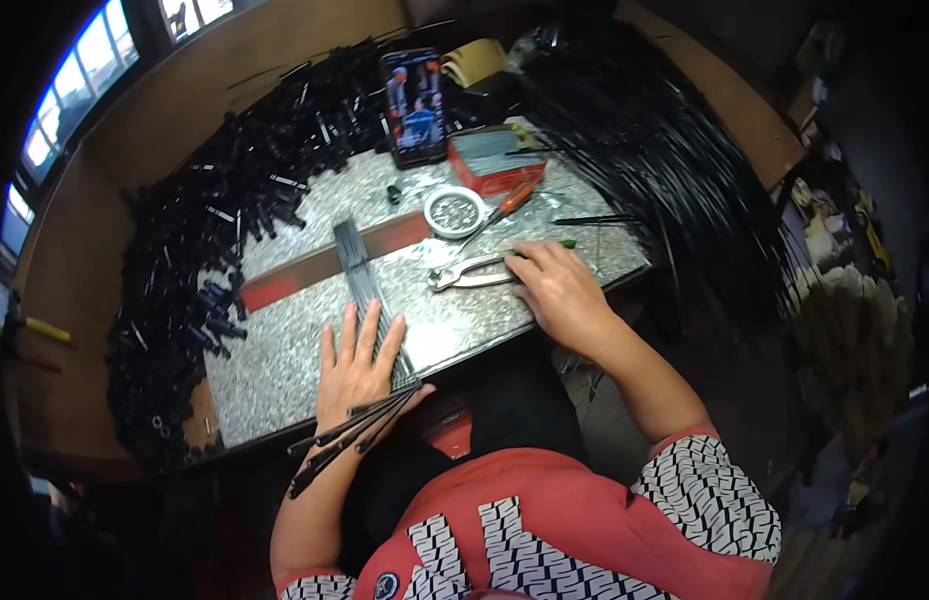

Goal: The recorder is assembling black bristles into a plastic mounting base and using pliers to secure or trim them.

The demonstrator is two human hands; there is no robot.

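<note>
My left hand [357, 375] lies with fingers stretched out along a bundle of thin grey strips [357, 265]. The bundle's far end rests across a red-and-dark bar [295, 278]. Several thin black rods [335, 450] with thicker tips fan out over my left wrist from beside the thumb; how they are kept there is hidden. Farther right, my right hand [560, 290] curls its fingers over the handles of metal pincers [475, 272], whose jaws point left. Just beyond the pincers are a screwdriver [515, 200] with an orange-red handle and a white bowl [455, 212] of small metal pieces.
Black tube-like parts [225, 200] heap along the table's left and back. Long black rods [675, 150] pile up on the right, overhanging the speckled tabletop [285, 370]. A phone [415, 105] with a lit screen stands at the back, beside a red box [495, 160] of grey strips.
</note>
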